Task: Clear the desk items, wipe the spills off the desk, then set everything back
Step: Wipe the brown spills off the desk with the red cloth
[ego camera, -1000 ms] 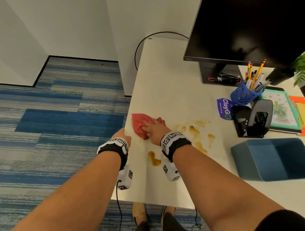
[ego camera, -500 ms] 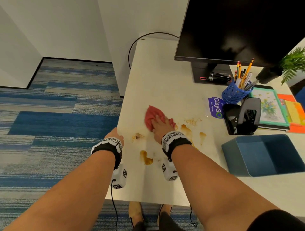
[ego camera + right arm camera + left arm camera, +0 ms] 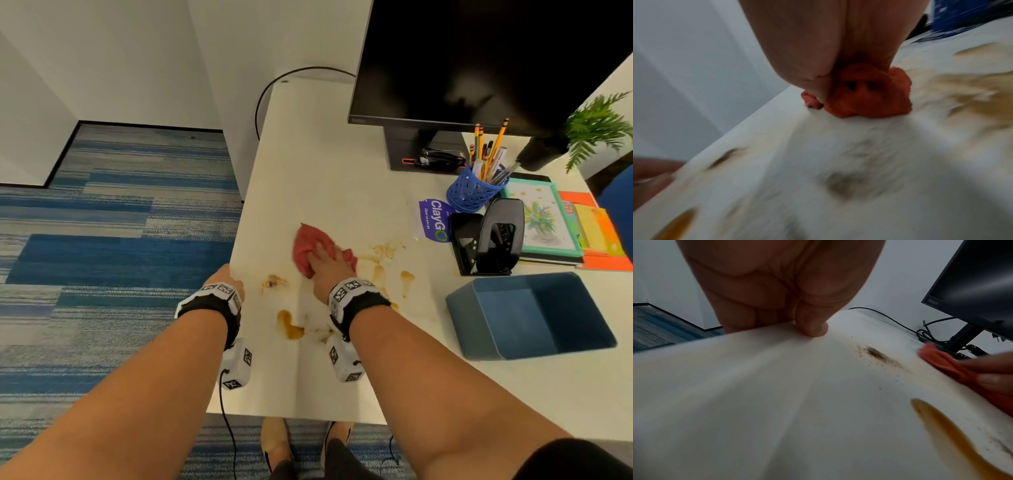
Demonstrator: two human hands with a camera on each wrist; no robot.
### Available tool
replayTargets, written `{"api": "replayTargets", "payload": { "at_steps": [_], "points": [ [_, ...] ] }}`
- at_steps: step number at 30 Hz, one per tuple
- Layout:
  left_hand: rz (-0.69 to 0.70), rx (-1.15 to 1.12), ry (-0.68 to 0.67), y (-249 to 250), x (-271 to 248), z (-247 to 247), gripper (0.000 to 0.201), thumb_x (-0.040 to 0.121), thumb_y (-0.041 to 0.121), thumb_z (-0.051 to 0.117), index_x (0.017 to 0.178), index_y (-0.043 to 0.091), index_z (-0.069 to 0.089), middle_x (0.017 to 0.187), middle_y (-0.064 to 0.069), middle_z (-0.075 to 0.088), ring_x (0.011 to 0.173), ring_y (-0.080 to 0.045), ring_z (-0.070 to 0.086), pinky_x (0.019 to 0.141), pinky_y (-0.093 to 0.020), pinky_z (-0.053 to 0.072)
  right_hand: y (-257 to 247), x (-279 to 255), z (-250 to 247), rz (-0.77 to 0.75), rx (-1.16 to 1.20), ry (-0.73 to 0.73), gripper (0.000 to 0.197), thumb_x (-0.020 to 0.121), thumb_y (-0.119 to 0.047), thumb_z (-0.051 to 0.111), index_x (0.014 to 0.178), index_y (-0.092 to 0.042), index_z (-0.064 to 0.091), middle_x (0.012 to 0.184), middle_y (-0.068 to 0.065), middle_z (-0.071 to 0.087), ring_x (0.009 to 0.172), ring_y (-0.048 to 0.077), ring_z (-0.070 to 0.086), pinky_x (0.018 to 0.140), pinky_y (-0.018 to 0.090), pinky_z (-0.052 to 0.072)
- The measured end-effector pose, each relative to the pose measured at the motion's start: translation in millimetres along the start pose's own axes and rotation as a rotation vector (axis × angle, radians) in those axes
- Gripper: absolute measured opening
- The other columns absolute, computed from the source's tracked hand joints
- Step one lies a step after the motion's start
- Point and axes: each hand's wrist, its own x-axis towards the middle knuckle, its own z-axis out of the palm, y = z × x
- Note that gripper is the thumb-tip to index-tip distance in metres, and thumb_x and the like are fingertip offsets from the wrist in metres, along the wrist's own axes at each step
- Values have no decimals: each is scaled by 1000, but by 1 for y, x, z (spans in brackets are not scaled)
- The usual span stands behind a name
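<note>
Since a second ago, right hand (image 3: 327, 265) and cloth (image 3: 310, 246) have slid from the table's left edge toward the middle, uncovering a brown smear (image 3: 274, 281) near the edge. Right hand lies palm-down on the bunched red cloth, fingers pressing it to the table (image 3: 325, 164); a thumb curls over the cloth's edge in the left wrist view. Left hand (image 3: 224, 275) holds the table's left edge, thumb on top, other fingers hidden below. Spills: puddle (image 3: 289, 327) near the wrists, streaks (image 3: 380, 270) right of the cloth, drop (image 3: 407, 282) further right. Right side still carries pen cup (image 3: 474, 192), hole punch (image 3: 489, 236), sticker (image 3: 435, 221), books (image 3: 548, 219), bin (image 3: 534, 315), monitor (image 3: 479, 58), plant (image 3: 596, 126). Step: wiping, partway; most stains remain. Next likely: sweep cloth right over the streaks, then back to puddle and smear, pressing hard, with a fresh fold of cloth to avoid smearing.
</note>
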Motion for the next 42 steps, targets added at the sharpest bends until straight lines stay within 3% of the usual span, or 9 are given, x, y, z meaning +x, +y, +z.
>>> {"api": "replayTargets", "payload": {
  "at_steps": [7,14,18,21,24,28,34,38,42],
  "points": [
    [0,17,-2,1,-1,0,31,97,11,41,128,7,46,126,-17,53,112,-35,55,84,-35,43,51,-6,-27,496,207,38,70,92,-12,38,154,-22,6,161,-1,-11,147,37,-6,115,59,5],
    [0,47,-9,3,-4,-3,30,97,11,43,126,5,48,124,-18,55,111,-35,55,88,-36,44,-1,-18,-17,76,12,33,52,85,-4,45,136,-10,48,151,9,32,135,37,34,110,48,34],
    [38,183,-2,7,-10,-4,32,98,10,41,129,5,47,133,-14,48,120,-30,51,100,-35,43,10,-25,-53,179,505,167,36,92,-6,43,123,-11,62,122,8,62,114,26,58,92,28,44],
    [47,198,-1,7,-13,-4,32,98,11,41,129,5,48,134,-13,48,120,-30,51,100,-34,43,21,-21,-68,231,884,306,35,87,-2,43,116,-12,61,107,4,63,101,22,60,89,31,49],
    [35,88,-9,8,-14,-7,33,99,12,40,130,3,46,133,-18,49,120,-36,49,95,-38,41,31,-19,-68,293,1081,273,39,87,-7,42,123,-16,54,120,11,63,106,31,61,94,44,51],
    [11,63,-16,9,-16,-9,34,99,12,41,131,3,46,132,-20,50,120,-37,49,95,-40,41,49,-20,-51,423,535,338,46,91,-13,44,137,-11,42,134,16,47,123,37,48,100,40,41],
    [-3,93,-9,13,-19,-9,30,99,11,41,126,1,49,128,-20,52,117,-37,52,93,-38,42,21,-6,-24,-4,61,142,59,94,-29,42,150,-27,23,160,2,6,147,34,3,116,56,18],
    [1,106,-11,11,-18,-8,30,98,11,41,125,1,49,126,-19,53,115,-36,53,82,-33,40,30,-4,-9,41,5,79,67,94,-19,39,153,-29,10,161,-3,-11,148,33,-4,117,54,16],
    [0,103,-17,12,-19,-10,29,97,11,42,124,1,50,124,-20,54,113,-36,54,84,-35,41,66,-8,-12,291,92,180,68,92,-17,41,153,-26,14,162,3,-4,147,35,5,118,51,15]
  ]
}}
